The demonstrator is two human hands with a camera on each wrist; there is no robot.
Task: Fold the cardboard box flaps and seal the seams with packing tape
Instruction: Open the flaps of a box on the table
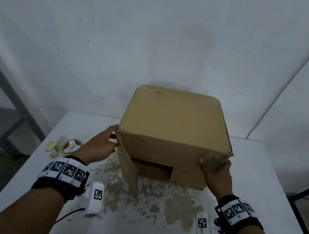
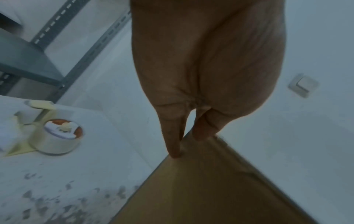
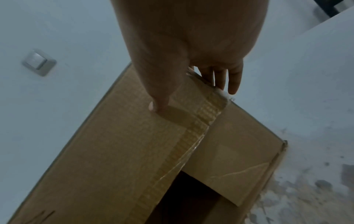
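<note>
A brown cardboard box (image 1: 173, 119) lies on its side on the white table (image 1: 261, 171), its opening toward me. Its top flap hangs down over the opening, and a side flap (image 1: 126, 168) sticks out at the left. Another flap (image 3: 235, 151) is folded inward at the right, with a strip of old clear tape (image 3: 191, 136) along the front flap's edge. My left hand (image 1: 112, 132) lies with straight fingers against the box's upper left corner (image 2: 191, 189). My right hand (image 1: 212, 164) grips the near right corner, thumb (image 3: 159, 104) on the front flap and fingers round the side. A tape roll (image 1: 71, 145) sits at the table's left.
Pale yellowish scraps (image 1: 52, 147) lie beside the tape roll (image 2: 57, 136). The tabletop has worn brownish patches (image 1: 138, 194) in front of the box. A grey metal shelf (image 1: 3, 95) stands at the left, a dark frame (image 1: 308, 188) at the right. The wall behind the box carries a light switch (image 2: 303, 84).
</note>
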